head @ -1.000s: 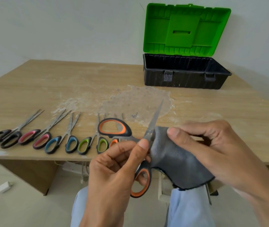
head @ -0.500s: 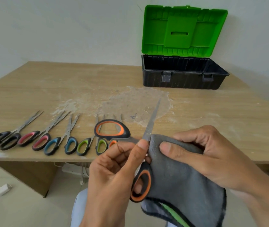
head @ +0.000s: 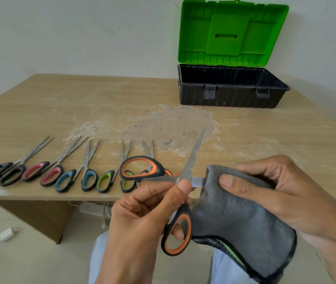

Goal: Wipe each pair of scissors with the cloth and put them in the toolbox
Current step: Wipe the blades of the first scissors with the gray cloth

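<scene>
My left hand (head: 142, 222) holds the orange-and-black scissors (head: 176, 232) spread wide near the table's front edge. One blade (head: 195, 152) points up and away. The other blade runs right into the grey cloth (head: 234, 218), which my right hand (head: 275, 193) pinches around it. Several more scissors lie in a row along the front left of the table: black (head: 1, 173), pink (head: 44, 173), blue (head: 77, 179), green (head: 109, 179). An orange-handled pair sits partly hidden behind the held handle. The toolbox (head: 230, 95), black with its green lid (head: 232, 31) upright, stands open at the back right.
A pale scuffed patch (head: 171, 128) marks the wooden table's (head: 60, 111) middle. Below the table lie a power strip (head: 93, 208) and a white plug (head: 7, 233) on the floor. A wall stands behind the toolbox. My knees in light trousers show at the bottom.
My right hand has slid the cloth to the right along the horizontal blade, baring a short stretch of metal near the pivot. The cloth now hangs lower. My left hand keeps its hold.
</scene>
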Tool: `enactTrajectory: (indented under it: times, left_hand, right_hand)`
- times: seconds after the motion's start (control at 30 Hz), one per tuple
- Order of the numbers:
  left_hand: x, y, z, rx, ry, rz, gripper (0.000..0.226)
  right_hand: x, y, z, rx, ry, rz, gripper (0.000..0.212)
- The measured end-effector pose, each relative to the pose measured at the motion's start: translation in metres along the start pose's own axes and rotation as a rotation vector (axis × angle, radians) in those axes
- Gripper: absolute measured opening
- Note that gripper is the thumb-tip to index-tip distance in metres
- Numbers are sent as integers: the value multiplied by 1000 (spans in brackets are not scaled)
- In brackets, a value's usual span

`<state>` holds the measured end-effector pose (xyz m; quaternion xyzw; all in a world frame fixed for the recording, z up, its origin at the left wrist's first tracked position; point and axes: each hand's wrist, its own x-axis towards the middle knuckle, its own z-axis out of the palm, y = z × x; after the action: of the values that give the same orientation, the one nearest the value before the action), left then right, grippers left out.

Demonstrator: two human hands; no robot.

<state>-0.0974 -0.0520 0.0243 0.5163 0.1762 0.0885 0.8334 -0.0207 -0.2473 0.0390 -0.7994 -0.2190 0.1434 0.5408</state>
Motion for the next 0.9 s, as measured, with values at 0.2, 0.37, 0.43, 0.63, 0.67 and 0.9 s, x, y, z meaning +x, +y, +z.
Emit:
enactTrajectory:
  times: [0.2,0.37,0.43,0.63,0.67,0.9]
  left_hand:
    - [1,0,0,2,6,12,30]
    - [-1,-2,4,30,-54,-2,18]
    - [-1,0,4,23,-41,4,14]
    - [-2,3,1,21,-15,44,21]
    - [-2,3,2,27,-19,42,21]
    - [2,6,1,50,-26,41,18]
  right_hand:
    - [2,0,-1,3,14,27,54]
    - [6,-9,8,32,-47,-56,24]
    - [7,-10,12,24,-47,-84,18]
    - [5,-5,1,-31,-36,-31,45]
    - [4,-3,-1,-38,-37,-27,50]
    - [6,-11,4,-7,-20,-84,27]
